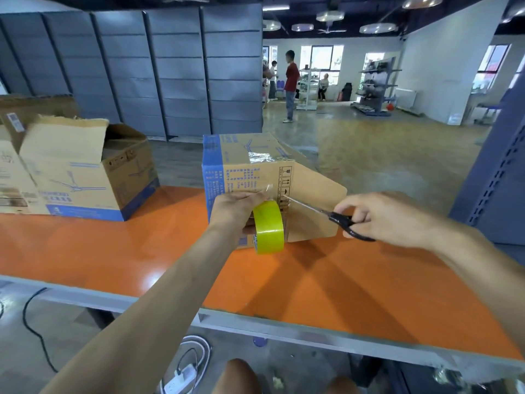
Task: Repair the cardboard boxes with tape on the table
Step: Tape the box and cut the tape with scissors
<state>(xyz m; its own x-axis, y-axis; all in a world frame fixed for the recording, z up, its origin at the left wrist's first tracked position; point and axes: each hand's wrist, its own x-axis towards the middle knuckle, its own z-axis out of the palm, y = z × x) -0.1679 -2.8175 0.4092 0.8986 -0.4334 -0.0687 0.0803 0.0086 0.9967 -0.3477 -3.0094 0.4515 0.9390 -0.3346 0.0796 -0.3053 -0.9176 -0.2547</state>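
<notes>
The cardboard box (241, 163) being mended stands on the middle of the orange table (113, 251), toward its far edge, blue-printed side to the left. A shiny strip of clear tape (260, 157) already lies across its top edge. A brown flap (315, 194) hangs open on its right.

In front of the box's near face, the left hand (233, 211) grasps a yellow-green tape roll (269, 227) held on edge. Its fingertips pinch a short length of clear tape pulled up from the roll.

The right hand (389, 220) is clenched around the black handles of a pair of scissors (338, 218). The thin blades point left, and their tip is just beside the pulled-out tape. Whether the blades touch it cannot be told.

At the left end of the table sits a second carton (85, 177), printed with a ceiling fan, its torn top flaps standing open. A further box (11, 177) is cut off by the left edge.

Behind the table runs a wall of grey panels (170, 75). To the right the room opens out. A person in a red shirt (291, 83) stands far off, with others near, and a shelving rack (375, 83) stands further right. A perforated blue-grey upright (494, 177) rises at the right edge.

On the floor below the near table edge lie a black cable and a white power strip (181, 373).
</notes>
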